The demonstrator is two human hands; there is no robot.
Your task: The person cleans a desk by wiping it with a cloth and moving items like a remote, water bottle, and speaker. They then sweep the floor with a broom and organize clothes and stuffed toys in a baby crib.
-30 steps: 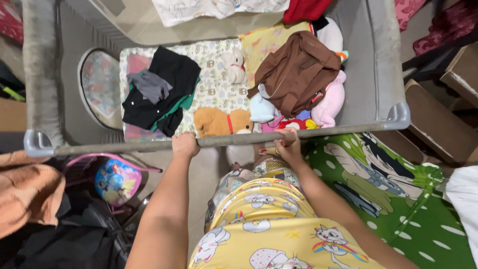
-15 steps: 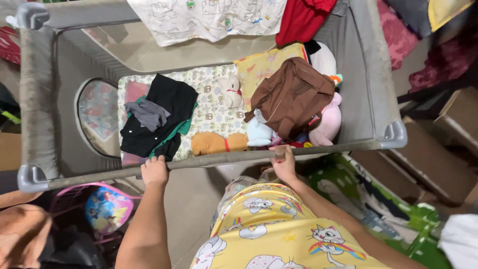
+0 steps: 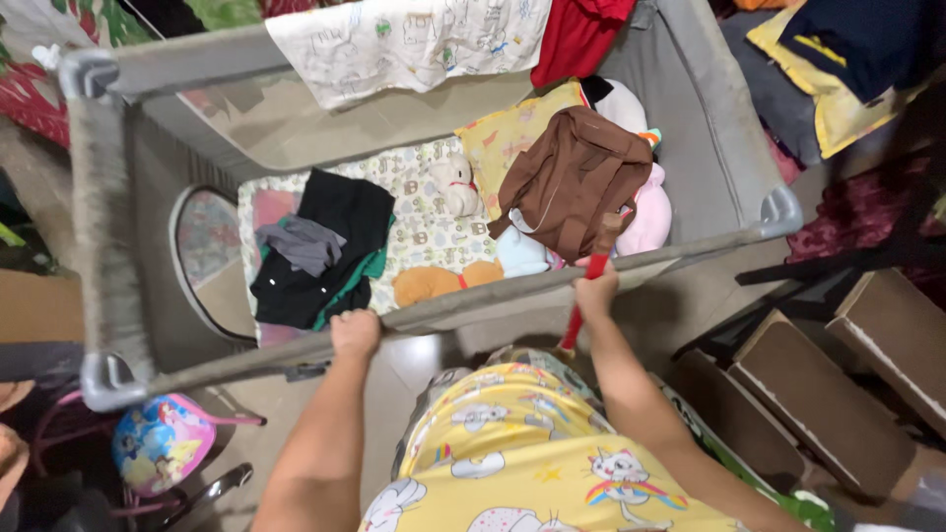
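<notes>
Playpen [image 3: 118, 207], grey and with soft walls, fills most of the view from above. Its near rail [image 3: 463, 300] runs across the middle, and both hands are on it. The left hand [image 3: 355, 333] is curled shut over the rail, near the playpen's left corner. The right hand [image 3: 596, 289] grips the same rail closer to the playpen's right corner, and a red strap [image 3: 579, 305] hangs down just beside it.

Inside the playpen lies a patterned mat [image 3: 434, 222]. A pile of black clothes [image 3: 330, 246] with a bit of grey and green sits on the mat, toward the left wall. A brown bag [image 3: 576, 177] rests toward the right wall, on top of a yellow pillow [image 3: 512, 138] and a pink soft toy [image 3: 650, 212]. A small white teddy [image 3: 455, 182] lies near the middle of the mat. An orange plush toy [image 3: 434, 283] lies just inside the near rail.

A white printed cloth [image 3: 414, 39] and a red cloth [image 3: 576, 34] hang over the far rail. Outside the playpen, below its left corner, a colourful kids' backpack [image 3: 163, 443] sits on the floor.
</notes>
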